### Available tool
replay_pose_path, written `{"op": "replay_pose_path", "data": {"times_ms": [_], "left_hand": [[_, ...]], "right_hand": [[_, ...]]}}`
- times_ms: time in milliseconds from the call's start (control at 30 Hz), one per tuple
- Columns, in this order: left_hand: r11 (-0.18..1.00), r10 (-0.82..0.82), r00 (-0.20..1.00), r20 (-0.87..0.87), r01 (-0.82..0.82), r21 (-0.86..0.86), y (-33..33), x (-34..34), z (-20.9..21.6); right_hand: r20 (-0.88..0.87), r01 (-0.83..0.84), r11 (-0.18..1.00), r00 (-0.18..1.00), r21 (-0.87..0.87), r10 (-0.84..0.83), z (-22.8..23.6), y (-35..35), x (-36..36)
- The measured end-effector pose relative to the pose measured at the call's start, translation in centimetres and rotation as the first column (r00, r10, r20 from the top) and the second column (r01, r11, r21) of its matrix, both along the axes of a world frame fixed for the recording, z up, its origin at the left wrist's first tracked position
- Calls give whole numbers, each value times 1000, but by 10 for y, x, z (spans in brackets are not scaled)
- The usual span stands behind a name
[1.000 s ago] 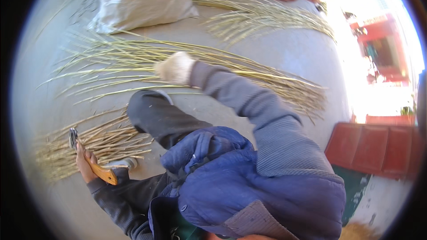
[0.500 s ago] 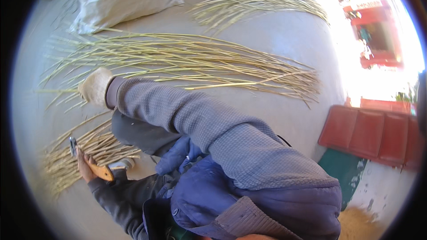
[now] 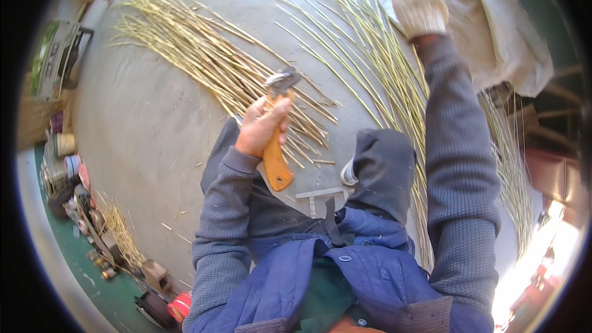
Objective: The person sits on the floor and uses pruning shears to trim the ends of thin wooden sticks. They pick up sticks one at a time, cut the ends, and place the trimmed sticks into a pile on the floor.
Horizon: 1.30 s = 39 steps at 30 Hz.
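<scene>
The left hand is clenched round the orange handle of a knife, blade up at 12 o'clock. The gloved right hand rests flat, fingers loosely spread, on the long strips at 1 o'clock. These look light, springy and splintery; best gathered mid-length.
</scene>
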<state>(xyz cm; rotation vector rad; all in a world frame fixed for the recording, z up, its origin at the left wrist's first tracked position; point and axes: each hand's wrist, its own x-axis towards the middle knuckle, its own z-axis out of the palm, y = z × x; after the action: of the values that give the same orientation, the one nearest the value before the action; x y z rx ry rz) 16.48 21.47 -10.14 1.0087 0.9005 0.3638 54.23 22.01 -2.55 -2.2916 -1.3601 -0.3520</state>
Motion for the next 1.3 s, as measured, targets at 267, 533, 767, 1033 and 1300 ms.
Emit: {"op": "replay_pose_path", "data": {"times_ms": [267,533,767,1033,1300], "left_hand": [[982,-39,998,-56,48,181,-9,-21,2],[919,-35,953,-302,149,365,-6,-39,-4],[971,39,941,-336,43,234,-9,-49,1],[953,298,895,-331,-257,163,-1,-55,21],[977,192,899,-393,-213,-8,6,-67,23]], "right_hand": [[-987,-577,805,-147,137,62,-49,-43,-163],[-955,-600,762,-285,243,81,-78,-33,-176],[-900,-468,820,-419,330,123,-166,-19,-173],[-770,11,875,470,-484,-432,-419,-28,-84],[-312,-220,661,950,-717,-22,-461,32,-129]]}}
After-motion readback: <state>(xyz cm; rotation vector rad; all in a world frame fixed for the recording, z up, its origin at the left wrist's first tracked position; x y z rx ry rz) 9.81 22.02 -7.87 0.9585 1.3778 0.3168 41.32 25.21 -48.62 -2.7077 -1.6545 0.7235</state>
